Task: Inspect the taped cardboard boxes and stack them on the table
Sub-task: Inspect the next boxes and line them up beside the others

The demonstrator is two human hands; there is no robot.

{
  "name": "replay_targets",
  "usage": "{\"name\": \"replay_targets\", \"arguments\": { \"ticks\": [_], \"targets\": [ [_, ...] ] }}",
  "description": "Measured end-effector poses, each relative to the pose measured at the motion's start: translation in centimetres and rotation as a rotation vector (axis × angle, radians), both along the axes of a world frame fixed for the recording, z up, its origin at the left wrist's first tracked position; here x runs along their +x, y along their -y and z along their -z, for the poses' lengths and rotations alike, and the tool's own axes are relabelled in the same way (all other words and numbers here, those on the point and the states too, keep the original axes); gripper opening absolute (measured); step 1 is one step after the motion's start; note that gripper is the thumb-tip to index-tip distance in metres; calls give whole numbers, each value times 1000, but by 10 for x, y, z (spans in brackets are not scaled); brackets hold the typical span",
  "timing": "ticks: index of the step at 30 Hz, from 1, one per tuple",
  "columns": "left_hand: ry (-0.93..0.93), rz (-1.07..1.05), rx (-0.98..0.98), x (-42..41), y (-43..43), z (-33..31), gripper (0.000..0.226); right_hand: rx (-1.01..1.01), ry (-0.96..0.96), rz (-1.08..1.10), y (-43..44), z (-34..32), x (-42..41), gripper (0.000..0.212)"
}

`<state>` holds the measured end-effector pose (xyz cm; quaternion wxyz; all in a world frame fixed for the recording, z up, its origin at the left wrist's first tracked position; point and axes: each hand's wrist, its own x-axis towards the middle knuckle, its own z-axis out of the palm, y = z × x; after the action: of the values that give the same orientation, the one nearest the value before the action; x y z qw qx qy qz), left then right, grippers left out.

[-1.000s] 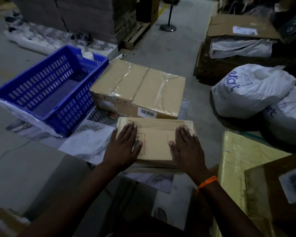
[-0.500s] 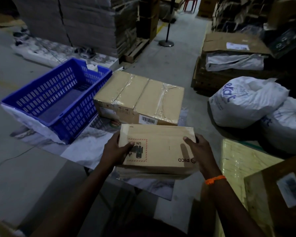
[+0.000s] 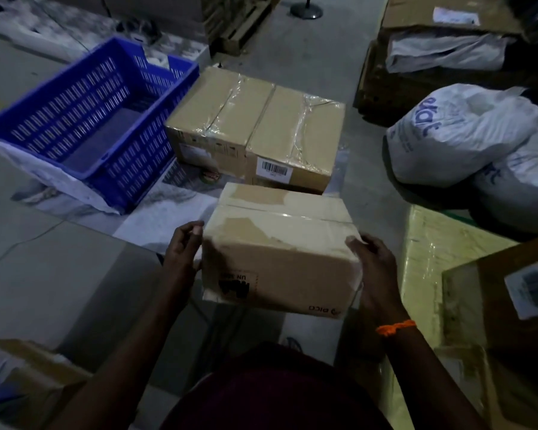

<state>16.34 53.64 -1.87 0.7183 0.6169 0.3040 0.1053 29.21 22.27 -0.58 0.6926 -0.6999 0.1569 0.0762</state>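
Observation:
I hold a small brown cardboard box (image 3: 280,252) lifted in front of me, its taped top tilted up and its printed front face upside down toward me. My left hand (image 3: 182,246) grips its left side. My right hand (image 3: 370,259), with an orange band on the wrist, grips its right side. Just beyond it two taped cardboard boxes (image 3: 255,128) stand side by side on a marbled sheet (image 3: 156,218), the right one with a barcode label on its front.
A blue slotted plastic crate (image 3: 90,119) stands at the left of the boxes. White filled sacks (image 3: 460,135) lie at the right. A yellowish wrapped package (image 3: 432,259) and a labelled brown carton (image 3: 510,299) sit close at my right. A pallet and stacked cartons lie farther back.
The small box lay flat under both palms; I gripped its sides, lifted it and turned it over toward me, so its printed face now shows upside down.

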Motion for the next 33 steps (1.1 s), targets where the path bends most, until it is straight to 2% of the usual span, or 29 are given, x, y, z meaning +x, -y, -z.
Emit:
{"name": "replay_targets", "arguments": {
  "ticks": [2, 5, 8, 12, 13, 15, 17, 19, 23, 26, 29, 33],
  "targets": [
    [-41, 9, 20, -4, 6, 5, 46, 19, -25, -33, 6, 7, -9, 31],
    [-52, 1, -2, -9, 14, 23, 27, 62, -57, -56, 15, 15, -19, 37],
    [-30, 50, -45, -20, 13, 44, 35, -10, -43, -130, 17, 32, -27, 46],
    [-59, 50, -15, -28, 11, 55, 44, -83, -14, -97, 14, 52, -31, 52],
    [-83, 46, 32, -27, 13, 54, 50, -149, 4, -89, 12, 51, -31, 56],
    [-127, 37, 202, -20, 18, 47, 60, -414, 69, -96, 4, 47, -33, 67],
    [-84, 62, 503, -8, 25, 39, 63, -711, 267, -157, -9, 44, -35, 78],
    [2, 156, 739, 9, 36, 26, 63, -882, 499, -267, -26, 41, -29, 79],
    [39, 434, 1031, 57, 55, 17, 58, -931, 564, -600, -75, 25, -3, 75],
    [-55, 689, 1258, 89, 59, 30, 63, -1074, 555, -792, -97, 36, 16, 67],
    [-120, 792, 1371, 99, 55, 47, 62, -1123, 486, -828, -98, 51, 26, 73],
    [-95, 776, 1454, 94, 55, 55, 59, -1128, 512, -821, -96, 61, 25, 72]
  ]
}}
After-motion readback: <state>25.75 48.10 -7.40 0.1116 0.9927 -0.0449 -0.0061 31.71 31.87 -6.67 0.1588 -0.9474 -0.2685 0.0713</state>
